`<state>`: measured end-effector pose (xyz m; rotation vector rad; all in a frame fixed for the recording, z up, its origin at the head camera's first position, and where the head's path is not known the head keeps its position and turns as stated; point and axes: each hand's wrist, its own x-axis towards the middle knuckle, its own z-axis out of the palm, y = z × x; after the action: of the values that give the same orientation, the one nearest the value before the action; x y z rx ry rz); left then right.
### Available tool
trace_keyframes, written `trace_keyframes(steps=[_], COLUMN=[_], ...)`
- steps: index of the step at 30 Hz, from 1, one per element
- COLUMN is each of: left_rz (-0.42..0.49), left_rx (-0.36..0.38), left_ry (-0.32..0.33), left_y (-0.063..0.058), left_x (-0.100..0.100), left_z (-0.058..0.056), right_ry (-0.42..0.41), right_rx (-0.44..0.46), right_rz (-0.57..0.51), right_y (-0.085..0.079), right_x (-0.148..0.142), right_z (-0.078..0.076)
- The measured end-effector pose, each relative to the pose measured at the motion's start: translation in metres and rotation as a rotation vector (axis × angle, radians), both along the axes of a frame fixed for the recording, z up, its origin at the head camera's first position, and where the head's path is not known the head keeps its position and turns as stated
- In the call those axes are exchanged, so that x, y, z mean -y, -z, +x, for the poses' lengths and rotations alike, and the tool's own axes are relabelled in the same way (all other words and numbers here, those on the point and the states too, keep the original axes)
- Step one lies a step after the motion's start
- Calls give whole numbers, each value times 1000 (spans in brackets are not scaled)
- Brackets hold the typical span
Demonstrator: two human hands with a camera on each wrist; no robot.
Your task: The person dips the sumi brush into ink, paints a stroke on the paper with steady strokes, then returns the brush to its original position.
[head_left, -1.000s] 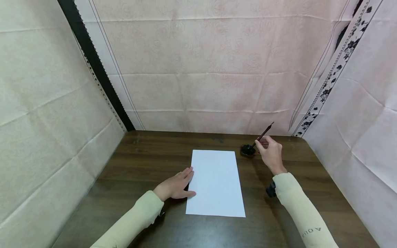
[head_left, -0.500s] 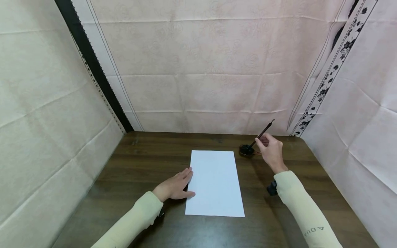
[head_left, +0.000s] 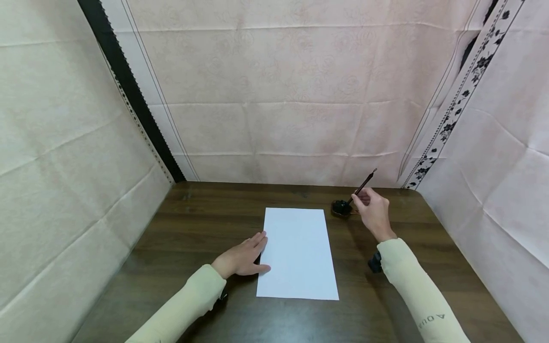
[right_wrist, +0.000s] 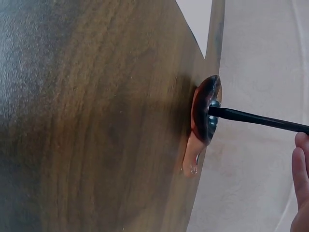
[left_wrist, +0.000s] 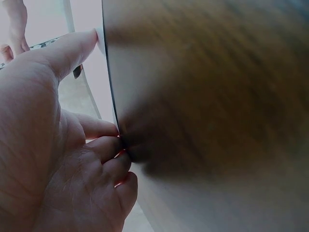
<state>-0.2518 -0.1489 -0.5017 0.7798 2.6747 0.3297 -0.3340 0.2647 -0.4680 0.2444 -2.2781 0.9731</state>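
Observation:
A white sheet of paper (head_left: 300,257) lies on the table. My left hand (head_left: 242,256) rests at its left edge, thumb and fingertips touching the sheet, as the left wrist view also shows. My right hand (head_left: 374,212) pinches a dark writing brush (head_left: 364,182), slanted with its looped end up and to the right. In the right wrist view the brush's lower end (right_wrist: 231,114) stands in a small black ink dish (right_wrist: 205,111) with a reddish-brown base. The brush tip is hidden inside the dish.
The dark wooden table (head_left: 180,247) has its far edge just behind the ink dish. Pale cloth hangs at the back (head_left: 274,95), the left and the right, close to the table's edges.
The brush and right hand rose slightly half a second ago and have come down again, the brush staying at the dish. The left hand keeps its place on the paper.

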Motion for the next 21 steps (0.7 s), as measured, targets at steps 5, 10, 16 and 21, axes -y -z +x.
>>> trace_keyframes(steps=[5,10,16,21], left_rz=[-1,-1,-11,-15], left_rx=[1,3,5,7], left_ry=[-4,-8,-14,-14], left_y=[0,0,1,1], left_x=[0,-1,0,-1], left_z=[0,-1,-1,-1], right_ry=[-6,-8,1,10], right_rx=[-8,-9,-18,-29], right_rz=[-1,5,32,40], right_y=[-3,-10,-20,-25], right_x=[-1,-2,-2,-5], right_z=[-2,-4,-4,-5])
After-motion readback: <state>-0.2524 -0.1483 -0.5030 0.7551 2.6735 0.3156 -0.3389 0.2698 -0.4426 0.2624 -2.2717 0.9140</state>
